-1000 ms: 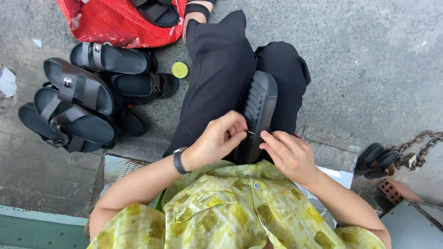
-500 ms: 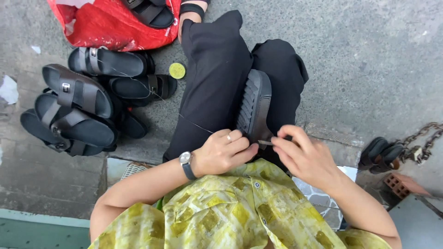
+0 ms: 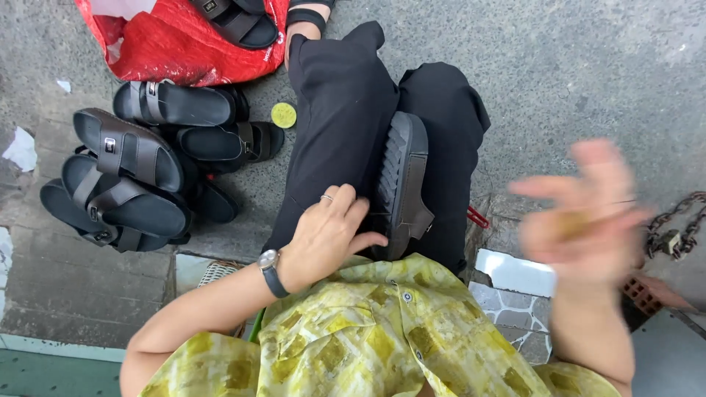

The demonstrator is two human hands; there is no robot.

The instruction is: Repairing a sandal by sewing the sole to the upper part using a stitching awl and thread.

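A black sandal (image 3: 403, 173) stands on its edge between my thighs in black trousers, ribbed sole facing left. My left hand (image 3: 323, 239), with a ring and a dark wristwatch, presses against the sandal's near left side. Its thumb touches the sole, holding it steady. My right hand (image 3: 581, 217) is out to the right, well away from the sandal, and badly blurred. Its fingers look spread, with a small yellowish-brown blur in the palm and a thin line running right from it. What that is I cannot tell.
Several dark sandals (image 3: 129, 173) are piled on the concrete at the left. A red bag (image 3: 184, 44) holds another sandal at the top. A small yellow-green round lid (image 3: 283, 115) lies by my leg. A rusty chain (image 3: 676, 224) is at the right edge.
My right hand has swung quickly away from the sandal's near end, out to the right. My left hand has stayed on the sandal, shifting slightly left.
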